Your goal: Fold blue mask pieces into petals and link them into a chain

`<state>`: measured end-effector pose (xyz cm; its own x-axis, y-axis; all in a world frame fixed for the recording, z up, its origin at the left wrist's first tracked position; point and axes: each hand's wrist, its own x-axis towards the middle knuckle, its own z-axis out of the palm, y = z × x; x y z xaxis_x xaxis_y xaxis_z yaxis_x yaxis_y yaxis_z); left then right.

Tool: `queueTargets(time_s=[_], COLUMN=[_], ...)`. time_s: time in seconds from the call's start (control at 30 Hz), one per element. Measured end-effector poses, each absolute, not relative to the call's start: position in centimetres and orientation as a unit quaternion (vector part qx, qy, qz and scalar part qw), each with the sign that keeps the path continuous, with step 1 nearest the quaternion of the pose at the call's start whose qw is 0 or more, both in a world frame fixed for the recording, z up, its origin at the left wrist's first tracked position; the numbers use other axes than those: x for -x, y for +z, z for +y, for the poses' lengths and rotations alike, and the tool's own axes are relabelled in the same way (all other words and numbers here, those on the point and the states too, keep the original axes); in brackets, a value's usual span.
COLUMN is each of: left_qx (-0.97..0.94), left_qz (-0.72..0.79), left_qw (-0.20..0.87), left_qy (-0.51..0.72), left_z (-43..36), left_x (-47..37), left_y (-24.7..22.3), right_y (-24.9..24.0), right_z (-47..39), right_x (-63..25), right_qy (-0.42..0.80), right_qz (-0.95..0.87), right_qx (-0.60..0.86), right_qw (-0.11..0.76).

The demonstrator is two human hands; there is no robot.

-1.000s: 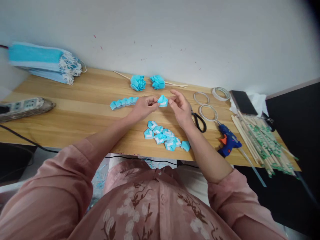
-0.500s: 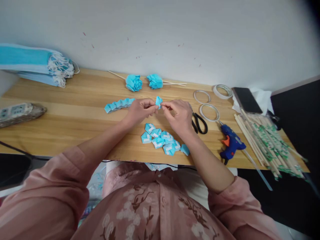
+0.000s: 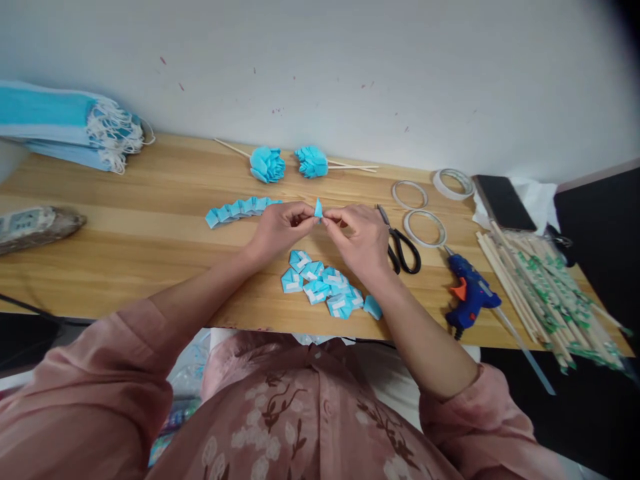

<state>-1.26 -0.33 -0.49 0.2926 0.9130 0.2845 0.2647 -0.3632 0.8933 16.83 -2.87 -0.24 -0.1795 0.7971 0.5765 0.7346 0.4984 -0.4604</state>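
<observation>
Between my two hands stands a small folded blue petal (image 3: 319, 208), pinched at its lower end. My left hand (image 3: 280, 230) has thumb and finger closed on its left side. From the right, my right hand (image 3: 361, 235) pinches it the same way. Behind my left hand runs a row of folded blue petals (image 3: 237, 212). Nearer the table's front edge lie several flat blue petals with white strips (image 3: 320, 283), just below the hands. Two blue flowers, one on the left (image 3: 267, 164) and one on the right (image 3: 311, 162), lie behind on thin sticks.
Scissors with black handles (image 3: 406, 253) lie by my right wrist. Farther right are tape rolls (image 3: 425, 228), a blue glue gun (image 3: 469, 292), a phone (image 3: 504, 202) and a bundle of sticks (image 3: 545, 293). Blue face masks (image 3: 50, 113) and a wrapped power strip (image 3: 37, 228) are at left.
The petal between my fingers has turned and now looks narrower and pointed. Both hands keep their pinch. The view has shifted slightly.
</observation>
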Motion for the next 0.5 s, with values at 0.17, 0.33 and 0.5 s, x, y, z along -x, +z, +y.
queueTargets(time_s=[0.17, 0.33, 0.5], left_qx=[-0.707, -0.707, -0.708], left_qz=[0.413, 0.410, 0.417], left_qw=[0.380, 0.382, 0.380], left_qy=[0.430, 0.432, 0.424], left_z=[-0.28, -0.30, -0.40], left_x=[1.23, 1.20, 1.22], left_y=[-0.72, -0.64, -0.47], right_y=[-0.44, -0.35, -0.05], right_z=[-2.87, -2.87, -2.94], right_x=[-16.83, -16.88, -16.89], right_qy=[0.061, 0.106, 0.150], right_qz=[-0.763, -0.753, -0.744], right_qx=[0.495, 0.499, 0.500], right_qw=[0.412, 0.416, 0.417])
